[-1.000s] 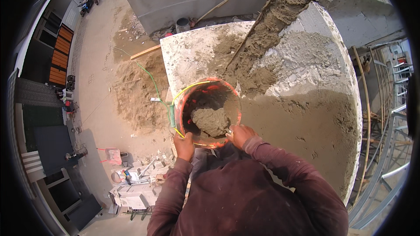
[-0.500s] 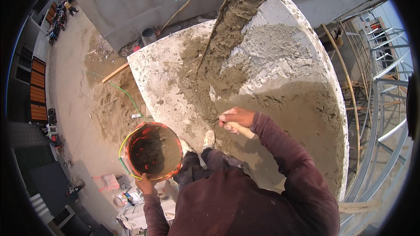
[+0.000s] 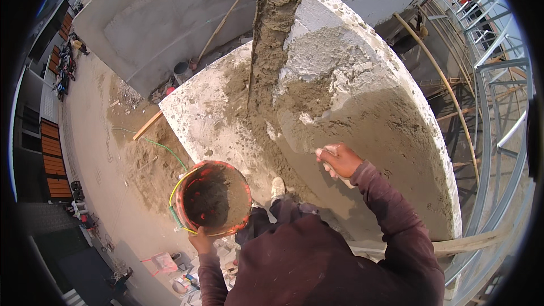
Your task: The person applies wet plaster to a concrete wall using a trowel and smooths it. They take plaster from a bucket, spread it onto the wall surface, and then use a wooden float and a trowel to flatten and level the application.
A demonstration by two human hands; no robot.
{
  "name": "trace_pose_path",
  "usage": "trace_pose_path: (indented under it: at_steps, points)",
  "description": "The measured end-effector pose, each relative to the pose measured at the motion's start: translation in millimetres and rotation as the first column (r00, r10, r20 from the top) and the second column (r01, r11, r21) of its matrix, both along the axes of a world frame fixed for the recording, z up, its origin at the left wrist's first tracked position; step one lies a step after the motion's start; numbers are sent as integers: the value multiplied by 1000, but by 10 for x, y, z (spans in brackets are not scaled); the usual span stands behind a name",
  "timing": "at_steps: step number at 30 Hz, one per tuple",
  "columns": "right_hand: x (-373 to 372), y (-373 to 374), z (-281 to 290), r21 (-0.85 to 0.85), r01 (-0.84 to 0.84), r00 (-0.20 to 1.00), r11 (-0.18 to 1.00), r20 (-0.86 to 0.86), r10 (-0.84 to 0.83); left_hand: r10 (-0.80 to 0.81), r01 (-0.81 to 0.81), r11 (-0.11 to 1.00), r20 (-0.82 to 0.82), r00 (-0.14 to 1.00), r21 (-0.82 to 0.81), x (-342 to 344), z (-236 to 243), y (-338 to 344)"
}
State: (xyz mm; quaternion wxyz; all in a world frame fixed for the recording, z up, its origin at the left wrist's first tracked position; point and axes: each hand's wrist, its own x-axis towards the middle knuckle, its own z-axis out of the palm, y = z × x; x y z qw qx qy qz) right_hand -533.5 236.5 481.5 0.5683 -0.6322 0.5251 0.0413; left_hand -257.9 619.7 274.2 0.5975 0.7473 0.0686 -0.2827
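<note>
1. Pale handle [image 3: 346, 182], mostly hidden inside the right hand [image 3: 340, 161], which is closed around it; its far end is unclear.
2. Orange bucket [image 3: 181, 194] just ahead of the left hand [image 3: 201, 241], which grips its rim.

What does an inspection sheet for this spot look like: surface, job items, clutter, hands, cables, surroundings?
Surface: pale slab with a curved right edge, partly coated in mortar.
Job items: orange bucket, mortar smeared inside; pale tool handle, its working end hard to make out.
Clutter: timber plank and sandy heap left of the slab; dark bucket by the wall.
Hands: left hand grips the orange bucket's near edge; right hand is closed on the handle.
Cables: green line on the ground; cable or hose, cannot tell.
Surroundings: grey wall ahead; bamboo pole and metal framework at right.
</note>
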Motion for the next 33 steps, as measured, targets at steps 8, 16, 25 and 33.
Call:
trace_pose_path:
  at_steps: [8,16,25,33]
  points:
    - [-165,-478,-1416,-185,163,955,969,-216,-202,-14,-26,988,-257,966,-152,-154,311,-409]
    - [-472,-202,221,-450,102,983,887,-89,-159,16,-51,990,-257,966,-130,-215,-70,-358]
    - [365,433,100,-553,-463,880,693,-197,431,370,-363,929,-164,915,71,-107,-592,782]
    - [569,-117,-1035,605,-133,981,785,194,17,462,-443,883,-129,877,153,-55,-3,1310]
